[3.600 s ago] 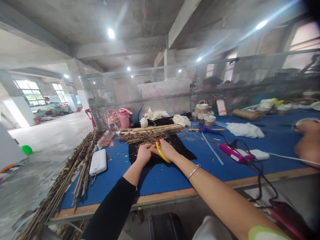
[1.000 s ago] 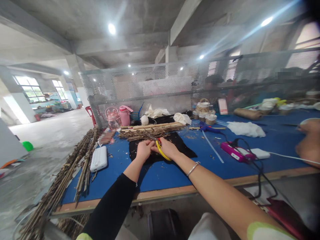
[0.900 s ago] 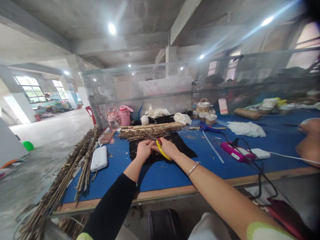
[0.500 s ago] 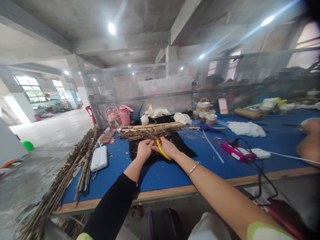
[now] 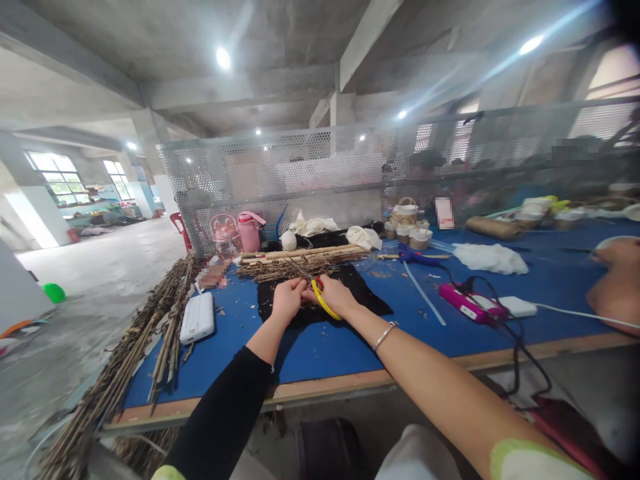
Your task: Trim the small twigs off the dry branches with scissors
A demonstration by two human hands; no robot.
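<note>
My right hand (image 5: 336, 296) is closed round the yellow and red handles of a pair of scissors (image 5: 325, 303), whose blades point up and left. Beside it my left hand (image 5: 289, 298) has its fingers pinched together near the scissors; what they hold is too small to make out. Both hands are over a black cloth (image 5: 367, 293) on the blue table (image 5: 320, 353). Just behind them lies a pile of thin dry twigs (image 5: 270, 267) with pale sticks along its back.
Twig bundles (image 5: 135, 320) and a white power bank (image 5: 197, 318) lie left. A pink bottle (image 5: 249, 231) stands behind. Rightward are a glue gun (image 5: 417, 255), magenta power strip (image 5: 470, 303), cables, white cloth (image 5: 490, 258) and another person's hand (image 5: 617, 280).
The whole view has shifted very slightly. My hands and the scissors keep nearly the same pose over the cloth.
</note>
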